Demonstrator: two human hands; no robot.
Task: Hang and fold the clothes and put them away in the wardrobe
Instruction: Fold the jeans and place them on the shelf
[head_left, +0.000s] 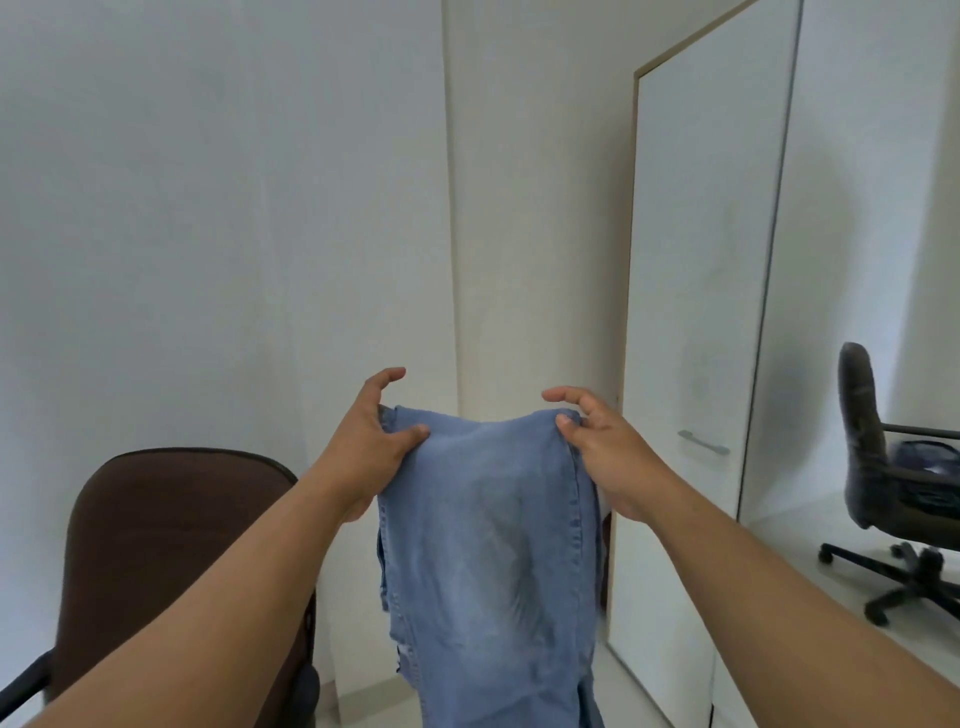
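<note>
Both arms out fwd; left hand (376, 441) & right hand (597, 441) pinching jeans (488, 545), thumbs on top.

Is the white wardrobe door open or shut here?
Open. The white wardrobe door swings outward, showing its edge, with a dark gap behind it. What is inside cannot be told.

I count one pair of jeans (488, 530), one brown chair (171, 540), one wardrobe door (696, 312), and one mirrored chair (883, 467) at far right.
</note>
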